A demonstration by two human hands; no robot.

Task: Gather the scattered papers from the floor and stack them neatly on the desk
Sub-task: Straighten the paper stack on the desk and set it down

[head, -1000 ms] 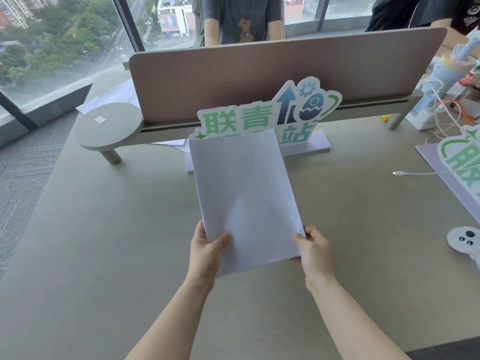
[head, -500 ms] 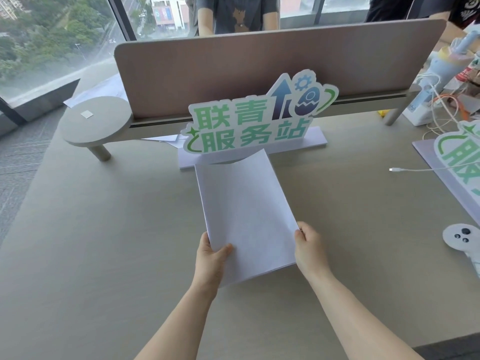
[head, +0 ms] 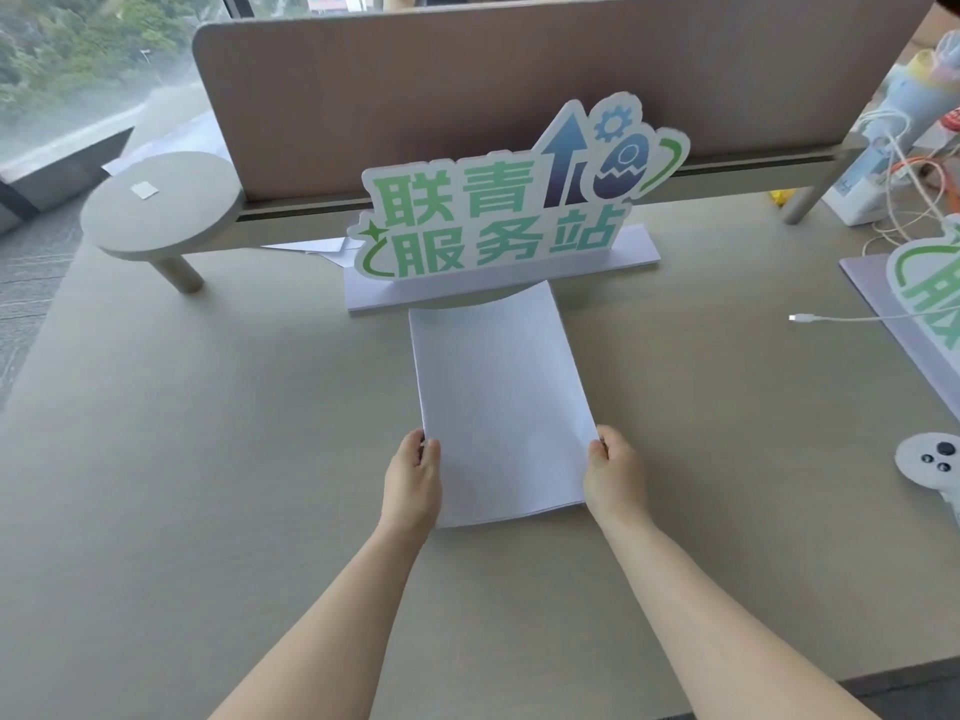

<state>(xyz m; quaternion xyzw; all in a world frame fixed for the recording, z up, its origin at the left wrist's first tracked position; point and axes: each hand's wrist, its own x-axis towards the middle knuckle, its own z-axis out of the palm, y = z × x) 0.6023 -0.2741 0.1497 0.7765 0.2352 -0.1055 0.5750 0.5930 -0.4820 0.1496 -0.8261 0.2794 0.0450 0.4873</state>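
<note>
A stack of white papers point(head: 501, 402) lies flat on the beige desk point(head: 208, 485), its far edge close to the base of a standing sign. My left hand point(head: 413, 478) grips the stack's left edge near the front corner. My right hand point(head: 613, 472) grips the right edge opposite it. Both hands rest low against the desk surface, fingers curled around the sheets.
A green-lettered sign point(head: 514, 200) on a white base stands just behind the stack, before a brown divider panel point(head: 519, 80). A round shelf point(head: 161, 210) is at left. A white cable point(head: 831, 318), second sign point(head: 924, 298) and white controller point(head: 930, 459) lie at right.
The stack was held up tilted in front of the sign; both hands have lowered it until it lies flat on the desk. My grip shifted from the bottom edge to the sides.
</note>
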